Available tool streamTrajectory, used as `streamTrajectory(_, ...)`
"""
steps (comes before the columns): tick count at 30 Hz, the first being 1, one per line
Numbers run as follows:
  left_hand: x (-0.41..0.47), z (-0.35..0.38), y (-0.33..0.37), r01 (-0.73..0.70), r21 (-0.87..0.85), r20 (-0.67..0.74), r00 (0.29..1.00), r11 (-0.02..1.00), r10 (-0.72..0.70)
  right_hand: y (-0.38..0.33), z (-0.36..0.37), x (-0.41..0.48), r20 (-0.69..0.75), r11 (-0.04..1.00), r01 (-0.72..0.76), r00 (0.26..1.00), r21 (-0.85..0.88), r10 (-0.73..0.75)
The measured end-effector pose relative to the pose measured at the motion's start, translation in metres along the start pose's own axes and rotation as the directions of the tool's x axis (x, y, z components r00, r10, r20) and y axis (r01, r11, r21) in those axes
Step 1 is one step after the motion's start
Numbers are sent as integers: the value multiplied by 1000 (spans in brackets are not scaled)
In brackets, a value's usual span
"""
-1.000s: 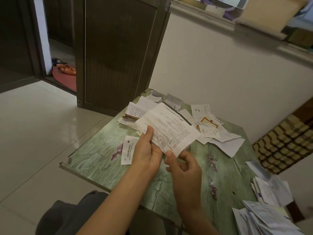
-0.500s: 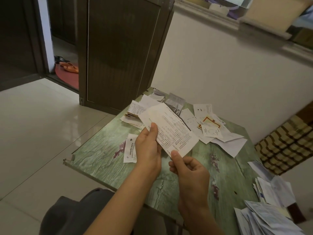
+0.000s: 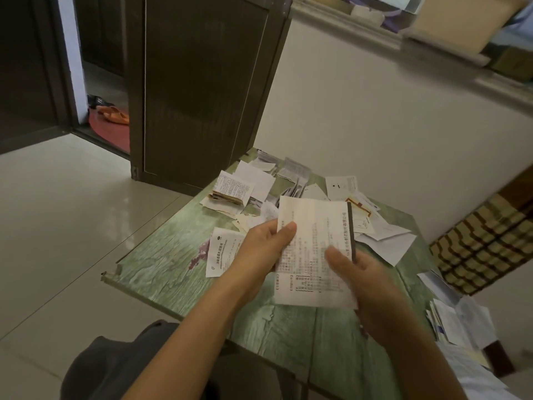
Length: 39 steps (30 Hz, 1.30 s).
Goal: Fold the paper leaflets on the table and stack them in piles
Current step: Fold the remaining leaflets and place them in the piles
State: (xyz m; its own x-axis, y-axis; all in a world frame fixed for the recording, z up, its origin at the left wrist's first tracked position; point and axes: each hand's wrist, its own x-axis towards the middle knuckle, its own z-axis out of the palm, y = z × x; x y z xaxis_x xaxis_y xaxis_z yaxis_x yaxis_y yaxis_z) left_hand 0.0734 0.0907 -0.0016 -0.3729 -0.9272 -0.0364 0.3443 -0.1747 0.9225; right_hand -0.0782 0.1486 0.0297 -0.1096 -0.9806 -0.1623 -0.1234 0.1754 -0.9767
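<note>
Both hands hold one printed white leaflet (image 3: 313, 226) upright above the green table (image 3: 161, 255). My left hand (image 3: 262, 243) pinches its left edge, thumb on the front. My right hand (image 3: 360, 275) grips its lower right side, thumb across the print. A small folded leaflet (image 3: 220, 255) lies flat on the table left of my left hand. A stack of folded leaflets (image 3: 230, 192) sits at the far left of the table. Loose unfolded leaflets (image 3: 383, 235) are scattered at the back right.
More papers (image 3: 458, 319) are piled at the table's right edge. A dark door panel (image 3: 199, 90) stands behind the table's far corner, and a pale wall (image 3: 375, 125) runs behind. Tiled floor (image 3: 57, 212) lies to the left. My dark-clothed knee (image 3: 115, 368) is below the near edge.
The leaflet has turned from slanting to nearly upright and come closer. My right hand moved up from the bottom corner onto its right side; my left hand stays on the left edge.
</note>
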Motion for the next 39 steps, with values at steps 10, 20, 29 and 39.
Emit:
streamTrajectory(10,-4,-7,3,4,225,115,993,974,-31,9,-7,6,-121,1000,-1,993,24,4)
streamTrajectory(20,-1,-11,8,80,229,140,984,970,-114,10,-7,12,-163,974,-21,985,227,59)
streamTrajectory(29,-5,-3,10,259,-242,79,966,935,-247,9,2,15,-133,988,150,979,-25,-152)
streamTrajectory(39,-6,-15,11,368,-19,123,924,930,-363,3,-10,13,70,923,228,974,-308,-217)
